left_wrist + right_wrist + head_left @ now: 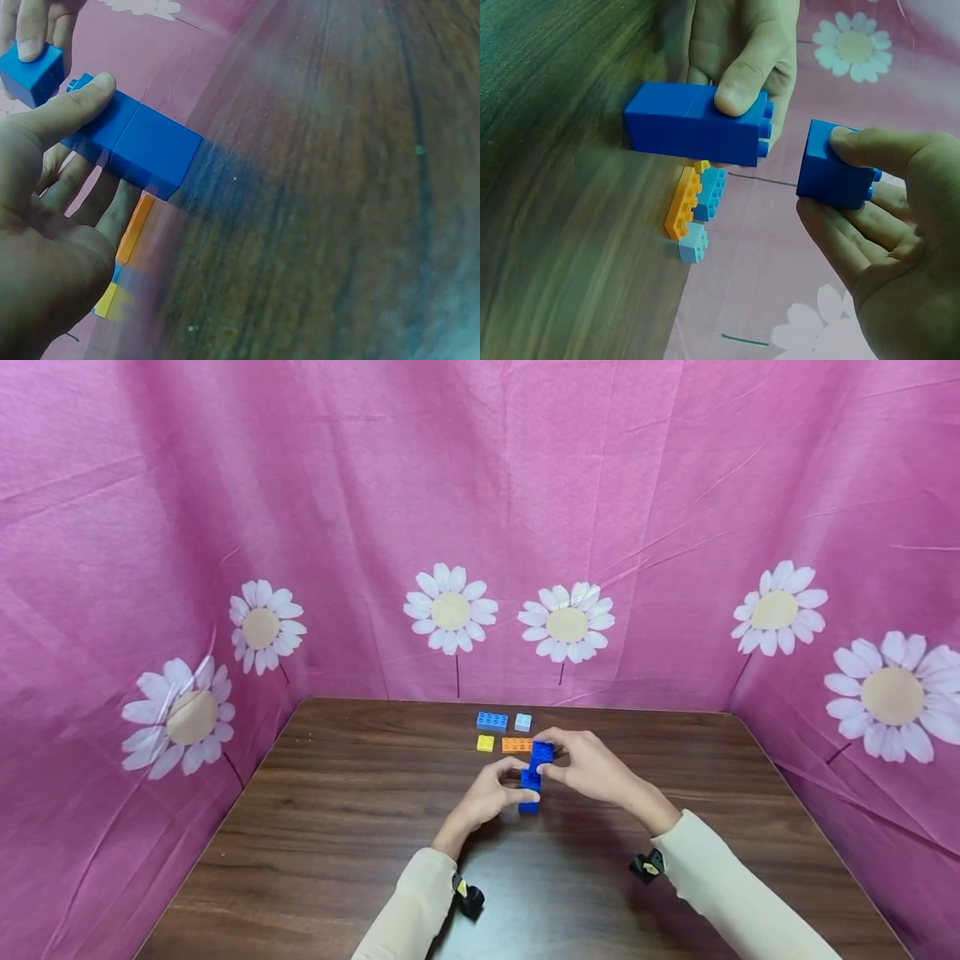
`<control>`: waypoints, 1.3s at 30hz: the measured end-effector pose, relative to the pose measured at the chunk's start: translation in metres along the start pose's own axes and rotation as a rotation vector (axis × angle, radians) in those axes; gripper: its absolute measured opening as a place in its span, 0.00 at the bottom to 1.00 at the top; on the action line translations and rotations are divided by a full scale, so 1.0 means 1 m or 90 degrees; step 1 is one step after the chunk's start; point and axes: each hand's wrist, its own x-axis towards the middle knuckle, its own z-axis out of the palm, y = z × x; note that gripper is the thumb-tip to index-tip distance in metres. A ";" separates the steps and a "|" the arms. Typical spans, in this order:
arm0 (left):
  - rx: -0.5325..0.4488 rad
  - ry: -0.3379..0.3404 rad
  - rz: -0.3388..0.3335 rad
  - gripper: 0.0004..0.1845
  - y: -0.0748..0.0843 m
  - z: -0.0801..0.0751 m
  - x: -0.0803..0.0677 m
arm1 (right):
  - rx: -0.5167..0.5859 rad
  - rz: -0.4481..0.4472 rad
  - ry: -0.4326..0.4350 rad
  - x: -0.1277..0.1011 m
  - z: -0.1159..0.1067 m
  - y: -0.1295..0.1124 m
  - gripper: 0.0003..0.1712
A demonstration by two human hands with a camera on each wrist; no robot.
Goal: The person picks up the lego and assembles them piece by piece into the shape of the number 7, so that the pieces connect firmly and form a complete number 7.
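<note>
Left hand (487,795) pinches blue block stack (529,787) upright near tabletop (337,827) far edge; right hand (592,766) grips loose blue block (542,752) just above. Best practice: line up studs squarely, press straight down, keep stack steadied. Spare blocks (504,732) lie behind.

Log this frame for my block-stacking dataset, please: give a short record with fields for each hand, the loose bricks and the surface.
left hand: left hand holds the blue stack, two bricks standing on the table
right hand: right hand pinches a single blue brick, apart from the stack's studded top
loose bricks: blue brick, pale blue brick, yellow brick, orange brick, behind the hands
surface: dark wooden table
backdrop: pink daisy cloth
</note>
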 end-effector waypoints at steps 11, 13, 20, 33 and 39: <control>-0.012 -0.009 0.003 0.18 -0.002 0.002 0.001 | -0.023 -0.018 -0.036 0.003 0.007 -0.001 0.24; -0.009 -0.008 0.002 0.18 -0.002 0.003 0.000 | -0.031 -0.029 -0.041 0.003 0.009 0.001 0.24; -0.007 0.000 -0.001 0.17 -0.002 0.002 0.000 | -0.036 -0.054 -0.053 0.004 0.015 0.005 0.23; -0.005 0.010 0.008 0.18 -0.002 0.001 0.002 | -0.059 -0.064 -0.027 0.002 0.020 0.006 0.28; -0.004 0.011 0.000 0.19 -0.001 0.001 0.001 | -0.089 -0.085 -0.011 0.001 0.023 0.006 0.28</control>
